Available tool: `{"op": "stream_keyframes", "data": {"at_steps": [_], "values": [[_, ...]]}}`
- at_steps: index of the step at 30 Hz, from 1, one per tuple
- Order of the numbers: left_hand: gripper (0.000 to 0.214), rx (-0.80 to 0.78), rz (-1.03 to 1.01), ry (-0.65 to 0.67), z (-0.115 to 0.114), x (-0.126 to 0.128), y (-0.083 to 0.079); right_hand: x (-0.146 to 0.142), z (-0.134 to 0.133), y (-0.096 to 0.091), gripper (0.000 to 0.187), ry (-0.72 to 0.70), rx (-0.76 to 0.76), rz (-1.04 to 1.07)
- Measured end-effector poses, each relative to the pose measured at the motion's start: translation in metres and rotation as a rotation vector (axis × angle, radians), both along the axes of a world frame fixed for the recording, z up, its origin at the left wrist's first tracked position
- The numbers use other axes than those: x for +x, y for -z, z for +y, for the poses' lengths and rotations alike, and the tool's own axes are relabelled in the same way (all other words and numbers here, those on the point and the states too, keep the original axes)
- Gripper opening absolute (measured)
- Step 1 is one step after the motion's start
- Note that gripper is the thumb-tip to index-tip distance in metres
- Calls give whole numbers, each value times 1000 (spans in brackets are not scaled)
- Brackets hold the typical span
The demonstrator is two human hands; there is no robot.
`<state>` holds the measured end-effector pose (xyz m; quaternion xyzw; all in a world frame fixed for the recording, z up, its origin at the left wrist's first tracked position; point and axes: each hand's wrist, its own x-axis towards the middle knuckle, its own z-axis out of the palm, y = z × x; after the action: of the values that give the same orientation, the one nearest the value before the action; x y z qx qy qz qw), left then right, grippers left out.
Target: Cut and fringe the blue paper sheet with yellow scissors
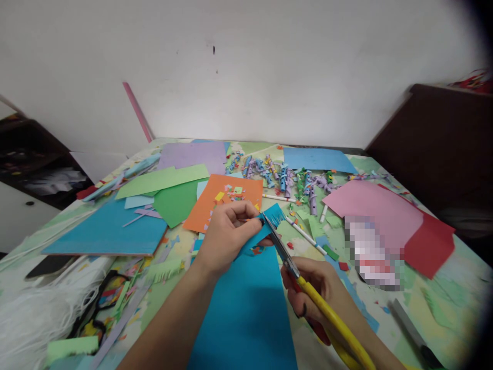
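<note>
My left hand pinches a blue paper strip between thumb and fingers, over the middle of the table. Short cuts make a fringe along the strip's right end. In my right hand is a pair of scissors with yellow and red handles. The scissor blades reach up and left to the strip, their tips close to my left thumb. Beneath both hands lies a large blue sheet. An orange sheet with small paper scraps on it is just behind my left hand.
Rolled paper pieces in several colours stand and lie at the back. Pink paper and red paper are at right, near a utility knife. White string, glasses and a blue book sit at left. A wall rises behind.
</note>
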<state>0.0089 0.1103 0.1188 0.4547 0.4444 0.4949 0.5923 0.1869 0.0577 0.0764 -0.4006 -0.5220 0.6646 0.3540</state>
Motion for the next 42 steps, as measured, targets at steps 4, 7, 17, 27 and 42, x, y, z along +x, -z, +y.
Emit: {"op": "stream_keyframes", "data": {"at_steps": [4, 7, 17, 27, 42], "values": [[14, -2, -30, 14, 1, 0, 2, -1, -1, -2, 40, 25, -16, 9], [15, 2, -54, 23, 1, 0, 3, -2, -2, -3, 41, 28, -23, 35], [20, -2, -82, 43, 1, 0, 4, 0, 0, -1, 36, 22, -12, 101], [17, -8, -87, 38, 0, 0, 1, -2, -2, -5, 35, 37, -20, 53], [11, -12, -70, 41, -1, 0, 1, -2, -1, -5, 45, 38, -13, 0]]}}
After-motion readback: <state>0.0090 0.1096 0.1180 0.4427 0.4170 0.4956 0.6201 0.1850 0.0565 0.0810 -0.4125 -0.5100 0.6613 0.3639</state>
